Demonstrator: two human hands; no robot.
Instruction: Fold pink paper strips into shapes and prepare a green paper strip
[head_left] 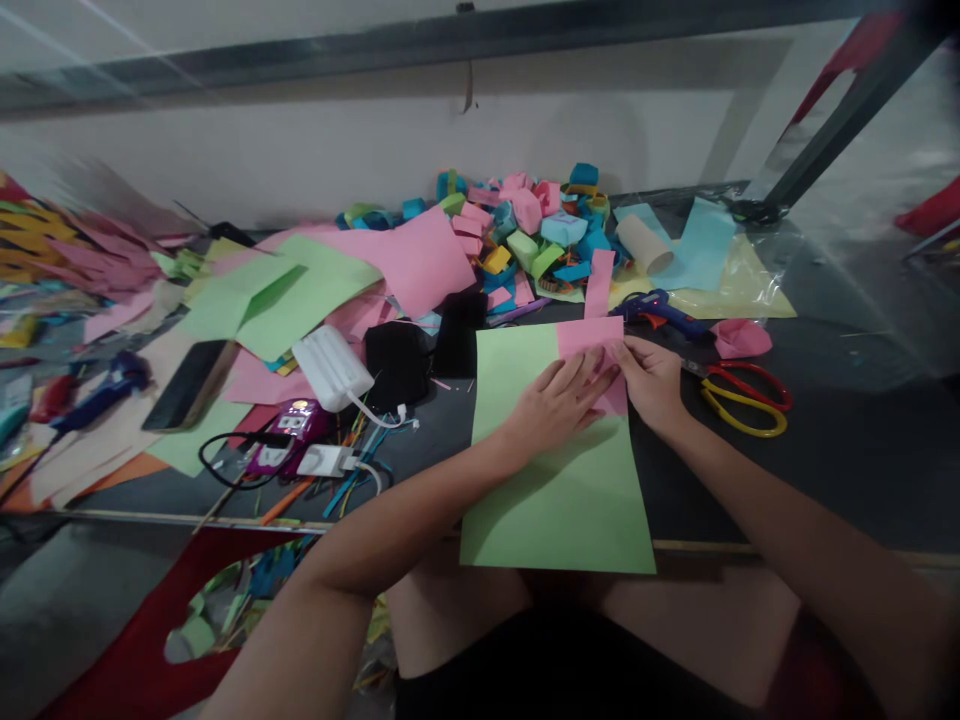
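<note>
A light green sheet of paper [555, 480] lies in front of me and reaches past the table's front edge. On its upper right corner rests a smaller piece of pink paper [585, 335]. My left hand [559, 400] lies over the pink paper with its fingers stretched out flat. At the right edge of that paper, my right hand [651, 378] is closed, thumb and fingers pinching the corner. Red-and-yellow-handled scissors [742, 395] lie just right of my right hand. A blue glue gun [667, 310] is beyond it, near a pink paper loop [741, 338].
Several coloured paper loops [525, 235] are heaped against the wall. A cardboard tube [645, 245] stands out by blue sheets. Leftward lie a phone [189, 385], a purple power strip [289, 438], a white adapter [332, 368] with cables, and a second glue gun [109, 390].
</note>
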